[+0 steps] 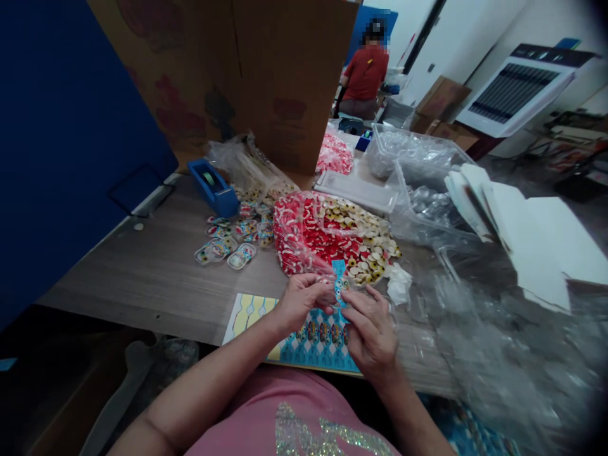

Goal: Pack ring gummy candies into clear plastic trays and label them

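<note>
My left hand (300, 305) pinches a small clear plastic container (325, 285) above the table's front edge. A blue printed sticker (339, 271) lies across it, its upper end standing free. My right hand (373, 330) has its fingers bent around the sticker's lower part and the container's right side; its fingertips are partly hidden. Beneath both hands is a sheet of stickers (316, 354), with bare yellow backing on its left. Right behind my hands lies a clear bag (304, 231) of red-and-white pieces and pale eye-like discs.
Several labelled containers (242, 255) lie left of the bag, near a blue tape dispenser (216, 190). Clear plastic bins (418, 149) and white cards (536, 228) are at right. A cardboard panel (266, 82) rises behind. A person in red (365, 73) is farther back.
</note>
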Motion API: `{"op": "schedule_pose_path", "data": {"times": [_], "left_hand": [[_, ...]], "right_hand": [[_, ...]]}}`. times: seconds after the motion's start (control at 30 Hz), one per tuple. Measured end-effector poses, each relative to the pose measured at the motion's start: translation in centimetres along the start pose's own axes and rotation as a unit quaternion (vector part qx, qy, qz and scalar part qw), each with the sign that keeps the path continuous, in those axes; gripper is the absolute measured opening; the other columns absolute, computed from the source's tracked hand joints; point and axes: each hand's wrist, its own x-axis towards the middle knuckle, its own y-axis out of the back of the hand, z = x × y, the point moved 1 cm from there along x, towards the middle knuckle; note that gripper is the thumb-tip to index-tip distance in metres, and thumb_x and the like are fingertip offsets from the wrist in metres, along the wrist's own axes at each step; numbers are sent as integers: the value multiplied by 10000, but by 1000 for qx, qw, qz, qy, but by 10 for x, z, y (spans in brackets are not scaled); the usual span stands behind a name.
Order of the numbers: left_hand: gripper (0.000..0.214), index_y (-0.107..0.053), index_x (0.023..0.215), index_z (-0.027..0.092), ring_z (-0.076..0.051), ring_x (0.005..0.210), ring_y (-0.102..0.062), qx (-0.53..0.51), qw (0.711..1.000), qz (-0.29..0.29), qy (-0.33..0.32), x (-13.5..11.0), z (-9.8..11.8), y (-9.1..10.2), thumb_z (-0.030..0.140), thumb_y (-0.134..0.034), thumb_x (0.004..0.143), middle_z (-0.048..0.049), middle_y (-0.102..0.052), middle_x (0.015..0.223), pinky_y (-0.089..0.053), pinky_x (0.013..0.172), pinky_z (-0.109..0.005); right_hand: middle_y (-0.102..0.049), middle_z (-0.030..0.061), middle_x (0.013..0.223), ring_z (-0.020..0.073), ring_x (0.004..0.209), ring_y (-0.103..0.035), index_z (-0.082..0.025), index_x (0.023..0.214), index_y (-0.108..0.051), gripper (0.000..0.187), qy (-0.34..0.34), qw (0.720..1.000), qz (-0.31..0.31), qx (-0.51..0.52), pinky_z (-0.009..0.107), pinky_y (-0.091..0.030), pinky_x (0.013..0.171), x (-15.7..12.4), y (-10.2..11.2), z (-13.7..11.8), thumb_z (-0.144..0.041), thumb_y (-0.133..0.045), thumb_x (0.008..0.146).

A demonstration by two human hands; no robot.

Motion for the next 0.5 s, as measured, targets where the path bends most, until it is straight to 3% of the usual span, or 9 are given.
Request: {"op": "schedule_pose_path", "data": {"times": [0.5], "left_hand": [[398,-678,732,104,-114,495,-604,-7,999,-44,24,0,1,12,424,-850,569,-6,-646,634,-490,538,-250]], "right_hand": [[-731,68,1088,223,1058,-662,-240,1015,-614,345,-11,999,-25,24,550,-413,1019,2,-8,0,-3,-495,794]]}}
